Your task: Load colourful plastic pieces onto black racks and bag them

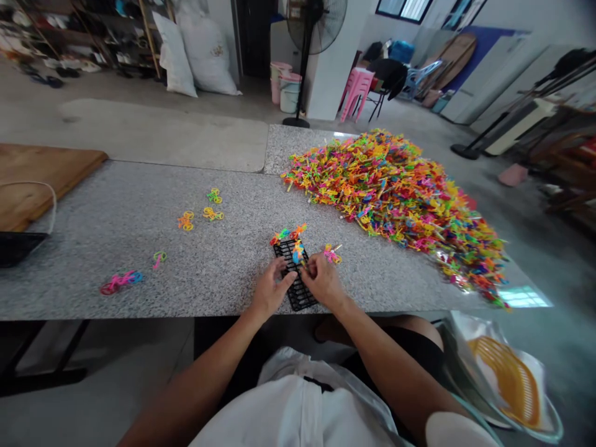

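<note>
While your left hand [270,287] presses flat on the black grid [295,280] at the table's [139,248] near edge, your right hand [322,279] seemingly pinches a small coloured piece [298,251] above it.

Left hand [270,290]: palm down, fingers curled, at the counter's near edge.
Right hand [325,281]: just beside it, fingers pinched.
Forearms: bare, converging forward.

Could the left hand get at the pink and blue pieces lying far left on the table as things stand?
Probably yes. The left hand rests on the black grid; bare table lies between it and the pink and blue pieces, though it looks a long stretch.
</note>
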### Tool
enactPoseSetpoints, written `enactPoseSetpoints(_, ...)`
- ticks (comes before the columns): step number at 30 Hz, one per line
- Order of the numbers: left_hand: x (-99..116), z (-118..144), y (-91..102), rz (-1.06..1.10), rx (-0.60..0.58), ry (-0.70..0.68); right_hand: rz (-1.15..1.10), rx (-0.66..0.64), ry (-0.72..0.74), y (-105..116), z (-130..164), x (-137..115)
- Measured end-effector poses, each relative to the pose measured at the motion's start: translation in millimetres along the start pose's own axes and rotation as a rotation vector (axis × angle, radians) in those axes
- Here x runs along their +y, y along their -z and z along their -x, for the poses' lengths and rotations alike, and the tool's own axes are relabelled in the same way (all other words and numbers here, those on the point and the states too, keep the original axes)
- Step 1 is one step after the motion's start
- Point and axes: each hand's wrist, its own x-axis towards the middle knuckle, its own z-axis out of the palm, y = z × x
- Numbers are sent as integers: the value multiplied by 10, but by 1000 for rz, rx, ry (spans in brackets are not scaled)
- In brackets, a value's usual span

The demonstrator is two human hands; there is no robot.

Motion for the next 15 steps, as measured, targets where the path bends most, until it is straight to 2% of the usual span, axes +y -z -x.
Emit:
enactPoseSetpoints(2,117,-17,-38,115,-35,93,77,-83,81,-83,83,-47)
enactPoseSetpoints(6,261,-77,4,62,50,182,136,-132,84,-217,149,-99)
enactPoseSetpoints(12,282,-125,162,-76,-5,107,120,-185,62,-233,83,-193)
enactPoseSetpoints(15,196,-158,194,-99,-11,63,92,-207,-16,-222,-27,-231)
